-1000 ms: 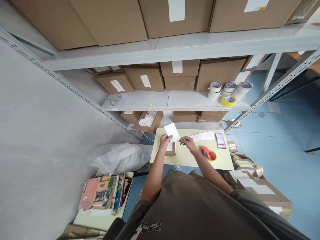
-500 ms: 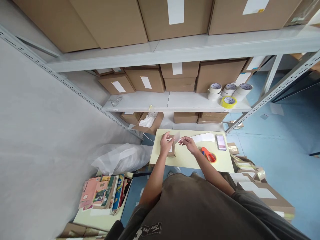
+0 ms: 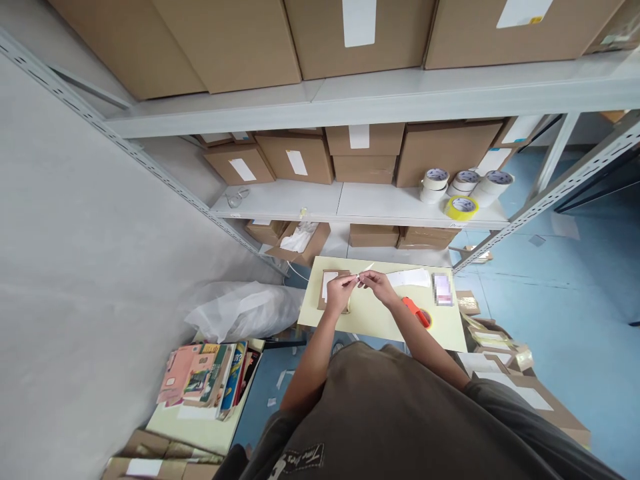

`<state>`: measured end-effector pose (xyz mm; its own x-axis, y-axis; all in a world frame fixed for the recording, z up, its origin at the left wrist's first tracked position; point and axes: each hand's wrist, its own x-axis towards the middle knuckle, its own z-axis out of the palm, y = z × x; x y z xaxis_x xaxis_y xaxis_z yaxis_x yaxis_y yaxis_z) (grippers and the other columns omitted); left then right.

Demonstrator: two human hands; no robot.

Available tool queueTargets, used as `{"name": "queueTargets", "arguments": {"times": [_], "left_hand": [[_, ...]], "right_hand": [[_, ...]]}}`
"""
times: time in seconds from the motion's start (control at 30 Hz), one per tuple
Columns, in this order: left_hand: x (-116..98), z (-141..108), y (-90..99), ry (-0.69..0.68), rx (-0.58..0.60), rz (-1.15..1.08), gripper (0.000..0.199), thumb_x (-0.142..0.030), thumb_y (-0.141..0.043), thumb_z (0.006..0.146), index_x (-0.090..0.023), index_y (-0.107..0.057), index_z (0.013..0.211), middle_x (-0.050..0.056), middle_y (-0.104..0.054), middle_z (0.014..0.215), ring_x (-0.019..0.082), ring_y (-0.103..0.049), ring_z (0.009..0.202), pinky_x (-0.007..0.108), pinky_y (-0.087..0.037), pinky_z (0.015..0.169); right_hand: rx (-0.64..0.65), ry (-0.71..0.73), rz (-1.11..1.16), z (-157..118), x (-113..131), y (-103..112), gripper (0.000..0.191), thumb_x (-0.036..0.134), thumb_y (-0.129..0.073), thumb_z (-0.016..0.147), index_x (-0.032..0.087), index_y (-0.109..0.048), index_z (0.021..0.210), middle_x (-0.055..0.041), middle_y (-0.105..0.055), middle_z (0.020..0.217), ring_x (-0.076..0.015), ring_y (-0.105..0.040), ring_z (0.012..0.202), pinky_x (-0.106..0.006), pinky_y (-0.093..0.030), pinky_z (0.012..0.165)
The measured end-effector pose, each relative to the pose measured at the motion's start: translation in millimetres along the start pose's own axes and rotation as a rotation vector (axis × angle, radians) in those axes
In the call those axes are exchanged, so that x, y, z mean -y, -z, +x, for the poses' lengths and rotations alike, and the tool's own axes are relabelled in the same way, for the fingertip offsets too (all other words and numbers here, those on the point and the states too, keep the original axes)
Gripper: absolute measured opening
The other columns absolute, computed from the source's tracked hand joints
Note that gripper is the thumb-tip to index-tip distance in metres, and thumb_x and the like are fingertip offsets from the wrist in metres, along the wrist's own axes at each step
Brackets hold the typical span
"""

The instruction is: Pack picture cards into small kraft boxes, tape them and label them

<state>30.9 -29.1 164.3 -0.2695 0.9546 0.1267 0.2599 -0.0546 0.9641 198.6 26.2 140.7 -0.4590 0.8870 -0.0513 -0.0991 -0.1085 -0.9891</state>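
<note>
1. The patch (image 3: 303, 459) on the shirt (image 3: 390, 413) reads "Time", followed by letters too warped to make out.
2. White labels (image 3: 359, 23) mark many of the boxes (image 3: 270, 50); one at upper right carries a yellow corner mark. Print circles the cores of the tape rolls (image 3: 461, 208), too small to read, as are the titles on the books (image 3: 207, 380).
3. The slip (image 3: 369, 266), white, is between the hands above the table (image 3: 370, 320). It shows nearly edge-on, its long axis slanting away from the person and rightward.
4. The left hand (image 3: 341, 293) and right hand (image 3: 379, 285) meet fingertip to fingertip at its near end, both seemingly pinching it, though they are small in view.
5. Under the left hand lies a carton (image 3: 323, 303) with a white label. The pale yellow table also bears papers (image 3: 410, 277), a pixelated card (image 3: 443, 289) and an orange dispenser (image 3: 416, 311).
6. Behind stands a grey rack (image 3: 320, 107); a grey wall (image 3: 100, 267) rises at left, and the floor (image 3: 600, 333) is blue.
</note>
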Motion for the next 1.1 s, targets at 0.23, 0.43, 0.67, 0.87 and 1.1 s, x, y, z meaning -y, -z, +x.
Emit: {"name": "queueTargets", "arguments": {"times": [0.23, 0.43, 0.67, 0.87, 1.1], "left_hand": [[-7.3, 0.2, -8.7, -0.029, 0.009, 0.043, 0.018, -0.044, -0.082, 0.085, -0.028, -0.088, 0.091, 0.008, -0.082, 0.094, 0.025, -0.075, 0.089, 0.038, -0.059, 0.086], [-11.5, 1.1, -20.6, -0.042, 0.067, 0.030, 0.023, -0.046, -0.083, 0.083, -0.026, -0.088, 0.093, 0.008, -0.081, 0.091, 0.024, -0.074, 0.084, 0.034, -0.060, 0.079], [-12.4, 2.1, -36.3, 0.010, 0.089, 0.025, 0.025, -0.046, -0.079, 0.086, -0.025, -0.088, 0.095, 0.008, -0.082, 0.093, 0.025, -0.073, 0.086, 0.033, -0.059, 0.083], [-16.6, 2.8, -49.9, -0.002, 0.127, 0.010, 0.023, -0.045, -0.078, 0.088, -0.025, -0.088, 0.095, 0.007, -0.082, 0.097, 0.025, -0.074, 0.092, 0.034, -0.059, 0.086], [-19.4, 2.6, -61.5, -0.031, 0.151, 0.031, 0.022, -0.044, -0.078, 0.089, -0.025, -0.088, 0.094, 0.008, -0.082, 0.098, 0.026, -0.074, 0.093, 0.035, -0.060, 0.086]], "right_hand": [[0.001, -0.009, -0.007, -0.1, 4.0, 8.6, 0.038, 0.061, -0.074, 0.086, 0.023, -0.075, 0.089, -0.0045, -0.076, 0.084, -0.0210, -0.071, 0.081, -0.034, -0.052, 0.076], [-0.042, 0.050, -0.052, -4.4, 2.9, 16.5, 0.038, 0.062, -0.070, 0.090, 0.024, -0.071, 0.087, -0.0028, -0.072, 0.080, -0.0208, -0.068, 0.077, -0.036, -0.054, 0.078], [-0.046, 0.104, -0.100, -14.5, 12.7, 31.2, 0.040, 0.064, -0.066, 0.093, 0.025, -0.071, 0.087, -0.0038, -0.073, 0.083, -0.0211, -0.068, 0.078, -0.036, -0.055, 0.079], [-0.063, 0.075, -0.038, -19.6, 10.8, 45.7, 0.041, 0.065, -0.069, 0.090, 0.024, -0.074, 0.089, -0.0050, -0.074, 0.086, -0.0209, -0.068, 0.079, -0.035, -0.055, 0.078], [-0.081, 0.087, -0.038, -21.9, 10.8, 55.5, 0.041, 0.064, -0.068, 0.091, 0.024, -0.072, 0.086, -0.0042, -0.072, 0.080, -0.0203, -0.067, 0.075, -0.036, -0.056, 0.076]]}}
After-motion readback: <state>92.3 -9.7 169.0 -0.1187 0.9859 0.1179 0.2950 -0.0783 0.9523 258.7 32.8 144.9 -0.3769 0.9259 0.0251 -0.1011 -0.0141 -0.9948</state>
